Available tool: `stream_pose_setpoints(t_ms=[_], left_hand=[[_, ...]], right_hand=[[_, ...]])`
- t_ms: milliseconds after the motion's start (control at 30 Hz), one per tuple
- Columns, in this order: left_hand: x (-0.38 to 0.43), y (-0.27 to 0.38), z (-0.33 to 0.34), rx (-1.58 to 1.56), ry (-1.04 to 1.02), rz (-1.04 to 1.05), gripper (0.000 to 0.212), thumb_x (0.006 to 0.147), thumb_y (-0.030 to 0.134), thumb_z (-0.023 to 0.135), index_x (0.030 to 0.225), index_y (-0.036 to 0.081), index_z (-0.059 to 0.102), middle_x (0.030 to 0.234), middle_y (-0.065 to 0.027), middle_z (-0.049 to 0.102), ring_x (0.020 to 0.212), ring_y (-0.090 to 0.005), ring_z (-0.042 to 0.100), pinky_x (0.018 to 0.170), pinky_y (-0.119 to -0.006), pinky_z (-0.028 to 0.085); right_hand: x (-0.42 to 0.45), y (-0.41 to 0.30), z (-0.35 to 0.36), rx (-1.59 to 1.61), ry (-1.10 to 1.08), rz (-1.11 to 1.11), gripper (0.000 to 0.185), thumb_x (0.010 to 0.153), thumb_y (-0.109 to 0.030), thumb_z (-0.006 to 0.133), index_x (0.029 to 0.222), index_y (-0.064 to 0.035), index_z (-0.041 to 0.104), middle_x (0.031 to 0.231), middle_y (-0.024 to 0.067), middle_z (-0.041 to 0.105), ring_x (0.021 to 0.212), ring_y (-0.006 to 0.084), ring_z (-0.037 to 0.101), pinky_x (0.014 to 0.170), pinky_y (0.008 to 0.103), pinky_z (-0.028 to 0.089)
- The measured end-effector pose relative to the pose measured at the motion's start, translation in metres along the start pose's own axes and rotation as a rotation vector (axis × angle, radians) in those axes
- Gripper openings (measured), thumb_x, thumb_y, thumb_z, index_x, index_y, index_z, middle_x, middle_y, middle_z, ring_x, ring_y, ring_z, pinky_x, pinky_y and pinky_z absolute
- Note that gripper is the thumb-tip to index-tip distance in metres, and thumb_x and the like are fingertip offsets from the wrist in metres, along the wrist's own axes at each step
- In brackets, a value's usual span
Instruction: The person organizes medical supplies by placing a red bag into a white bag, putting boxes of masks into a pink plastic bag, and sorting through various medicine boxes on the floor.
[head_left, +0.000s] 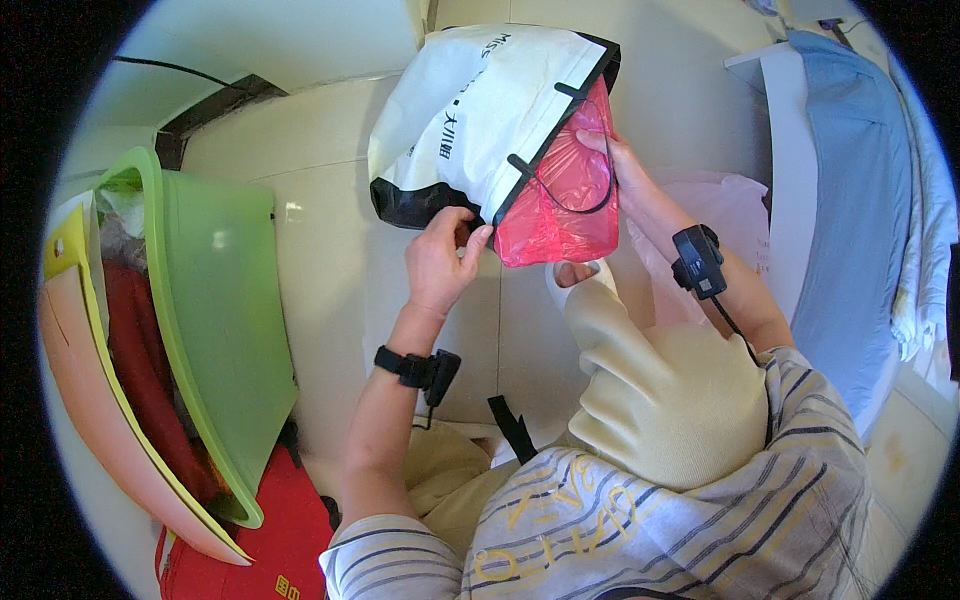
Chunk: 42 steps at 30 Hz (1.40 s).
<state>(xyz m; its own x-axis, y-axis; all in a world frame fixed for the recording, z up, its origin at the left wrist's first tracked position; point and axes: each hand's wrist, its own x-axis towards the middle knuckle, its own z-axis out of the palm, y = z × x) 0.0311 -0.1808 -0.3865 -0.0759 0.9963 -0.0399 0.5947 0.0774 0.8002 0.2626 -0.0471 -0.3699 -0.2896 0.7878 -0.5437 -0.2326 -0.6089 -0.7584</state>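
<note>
A white non-woven tote bag (442, 97) with black trim and printed writing lies tilted on the tiled floor, its mouth turned towards the lower right. Part of a red plastic bag (559, 180), bulging and wrinkled, sticks out of that mouth. One thin black handle (600, 196) loops across the red plastic. My left hand (442, 259) pinches the tote's black edge at the near corner of the mouth. Against the red bag's right side, my right hand (619, 161) grips with the thumb on top; its other fingers are hidden behind the plastic.
On the left, a green plastic tub (225, 300) lies on its side with cloth inside, beside a red bag (255, 540). A pale pink plastic bag (705, 240) is behind my right forearm. Blue fabric (855, 210) covers furniture at right. My slippered foot (577, 274) is just below the red bag.
</note>
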Motion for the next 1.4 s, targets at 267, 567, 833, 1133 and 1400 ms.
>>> stream_pose_setpoints(t_ms=[267, 567, 833, 1133, 1400], left_hand=[[-0.016, -0.005, 0.011, -0.262, -0.070, 0.014, 0.033, 0.083, 0.018, 0.061, 0.110, 0.001, 0.051, 0.095, -0.0172, 0.059, 0.086, -0.0295, 0.062, 0.073, -0.034, 0.050], [-0.029, -0.002, 0.030, -0.200, 0.079, 0.051, 0.043, 0.069, 0.012, 0.072, 0.105, 0.000, 0.051, 0.099, -0.0147, 0.054, 0.089, -0.0300, 0.057, 0.072, -0.033, 0.050], [-0.030, -0.007, 0.029, -0.143, 0.187, -0.045, 0.013, 0.072, 0.004, 0.063, 0.081, 0.001, 0.054, 0.072, -0.0134, 0.057, 0.060, -0.0280, 0.059, 0.056, -0.035, 0.048], [-0.036, 0.072, 0.032, -0.015, 0.095, 0.303, 0.013, 0.073, 0.004, 0.065, 0.079, 0.001, 0.053, 0.068, -0.0141, 0.059, 0.056, -0.0265, 0.058, 0.053, -0.035, 0.047], [-0.041, 0.048, 0.030, -0.032, 0.061, 0.251, 0.013, 0.075, 0.001, 0.062, 0.083, 0.002, 0.051, 0.068, -0.0148, 0.058, 0.059, -0.0284, 0.060, 0.054, -0.035, 0.048]], right_hand=[[0.002, 0.003, -0.006, 0.001, 0.007, 0.031, 0.043, 0.077, -0.022, 0.067, 0.113, -0.0034, 0.052, 0.101, 0.0100, 0.062, 0.087, 0.0204, 0.061, 0.081, 0.0334, 0.049], [0.000, -0.001, -0.005, 0.036, 0.026, 0.087, 0.036, 0.077, -0.021, 0.067, 0.106, -0.0028, 0.055, 0.099, 0.0105, 0.063, 0.088, 0.0210, 0.061, 0.083, 0.0334, 0.049], [0.006, 0.015, -0.012, 0.065, 0.057, -0.027, 0.042, 0.077, -0.021, 0.068, 0.112, -0.0041, 0.053, 0.105, 0.0092, 0.061, 0.091, 0.0205, 0.060, 0.084, 0.0332, 0.047], [0.044, 0.034, -0.044, 0.292, 0.079, -0.064, 0.038, 0.083, -0.020, 0.054, 0.117, -0.0045, 0.049, 0.108, 0.0114, 0.059, 0.094, 0.0242, 0.059, 0.085, 0.0385, 0.048], [0.033, 0.038, 0.040, 0.436, 0.079, -0.122, 0.036, 0.086, -0.025, 0.055, 0.115, -0.0047, 0.050, 0.107, 0.0132, 0.059, 0.091, 0.0264, 0.060, 0.080, 0.0404, 0.050]])
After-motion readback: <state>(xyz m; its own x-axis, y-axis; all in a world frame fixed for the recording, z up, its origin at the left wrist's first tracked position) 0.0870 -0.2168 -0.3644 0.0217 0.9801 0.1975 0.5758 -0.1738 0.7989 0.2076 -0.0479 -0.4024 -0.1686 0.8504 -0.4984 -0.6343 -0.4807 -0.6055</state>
